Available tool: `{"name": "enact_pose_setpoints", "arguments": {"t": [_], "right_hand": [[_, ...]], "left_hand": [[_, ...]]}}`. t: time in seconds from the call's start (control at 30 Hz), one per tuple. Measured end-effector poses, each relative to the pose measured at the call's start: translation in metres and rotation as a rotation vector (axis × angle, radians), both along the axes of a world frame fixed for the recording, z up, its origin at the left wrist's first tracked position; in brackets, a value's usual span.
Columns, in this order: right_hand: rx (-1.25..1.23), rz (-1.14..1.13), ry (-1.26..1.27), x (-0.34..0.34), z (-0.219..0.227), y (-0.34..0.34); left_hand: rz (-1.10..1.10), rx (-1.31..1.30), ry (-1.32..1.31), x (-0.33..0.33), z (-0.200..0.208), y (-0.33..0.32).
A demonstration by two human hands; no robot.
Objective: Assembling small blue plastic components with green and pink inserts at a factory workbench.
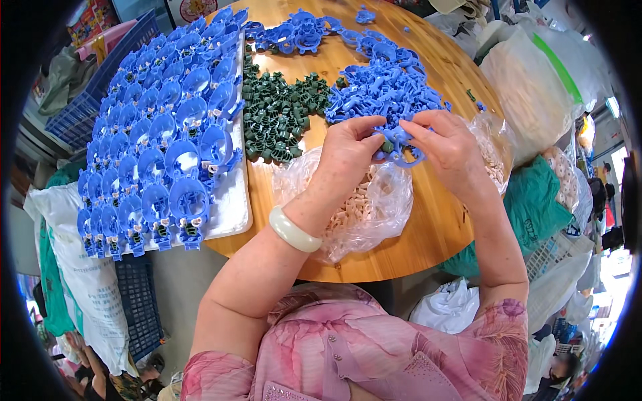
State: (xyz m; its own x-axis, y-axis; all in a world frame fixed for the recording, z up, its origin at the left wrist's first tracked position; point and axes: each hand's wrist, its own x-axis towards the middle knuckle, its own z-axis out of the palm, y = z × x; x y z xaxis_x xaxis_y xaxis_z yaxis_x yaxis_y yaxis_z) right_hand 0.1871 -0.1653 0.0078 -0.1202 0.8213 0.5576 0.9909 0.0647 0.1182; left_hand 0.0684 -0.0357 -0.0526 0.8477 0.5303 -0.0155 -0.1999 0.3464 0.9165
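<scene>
Between my two hands, over the round wooden table, is a blue plastic toy part [400, 136] with a round ring at its lower side and a bit of dark green on it. My left hand [349, 148] pinches it from the left with thumb and forefinger. From the right, the fingertips of my right hand [449, 146] close on its upper edge. Just beyond my hands lies a heap of small blue plastic pieces [384, 90]. Left of that spreads a pile of dark green pieces [281, 110]. Under my left wrist sits a clear bag of beige pieces [354, 210].
A white board [231, 224] at the left bears rows of blue ring-shaped assemblies [189, 199]. More blue ring parts [304, 32] lie at the table's far side. Another clear bag of beige pieces [491, 150] is by my right wrist. Large sacks [528, 83] crowd the right.
</scene>
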Motion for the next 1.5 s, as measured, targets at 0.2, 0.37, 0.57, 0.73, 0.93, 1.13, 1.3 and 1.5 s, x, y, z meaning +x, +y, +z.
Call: {"name": "enact_pose_setpoints", "arguments": {"t": [0.2, 0.37, 0.57, 0.73, 0.93, 1.13, 1.3, 1.5], "right_hand": [[-0.021, -0.009, -0.004, -0.003, 0.002, -0.001], [-0.053, -0.014, -0.008, -0.002, 0.002, -0.001], [-0.07, 0.04, -0.075, 0.0, 0.007, 0.001], [-0.092, 0.079, -0.086, 0.0, 0.008, 0.003], [-0.125, 0.024, 0.095, 0.001, 0.002, 0.003], [-0.065, 0.005, 0.229, -0.003, -0.005, 0.005], [-0.055, 0.018, 0.134, 0.003, -0.002, 0.005], [0.089, -0.167, 0.671, 0.036, 0.001, -0.011]], "left_hand": [[-0.008, 0.005, 0.015, -0.002, 0.003, -0.001], [-0.023, 0.008, 0.025, -0.002, 0.002, -0.001], [-0.017, 0.03, 0.056, -0.001, 0.002, 0.0], [0.004, 0.092, 0.001, 0.002, -0.006, 0.0], [0.023, 0.125, 0.025, 0.001, -0.005, -0.002], [0.033, 0.146, 0.046, 0.001, -0.005, -0.002], [0.027, 0.051, 0.03, 0.003, -0.001, -0.004], [0.091, 0.057, -0.002, -0.003, 0.002, 0.006]]}}
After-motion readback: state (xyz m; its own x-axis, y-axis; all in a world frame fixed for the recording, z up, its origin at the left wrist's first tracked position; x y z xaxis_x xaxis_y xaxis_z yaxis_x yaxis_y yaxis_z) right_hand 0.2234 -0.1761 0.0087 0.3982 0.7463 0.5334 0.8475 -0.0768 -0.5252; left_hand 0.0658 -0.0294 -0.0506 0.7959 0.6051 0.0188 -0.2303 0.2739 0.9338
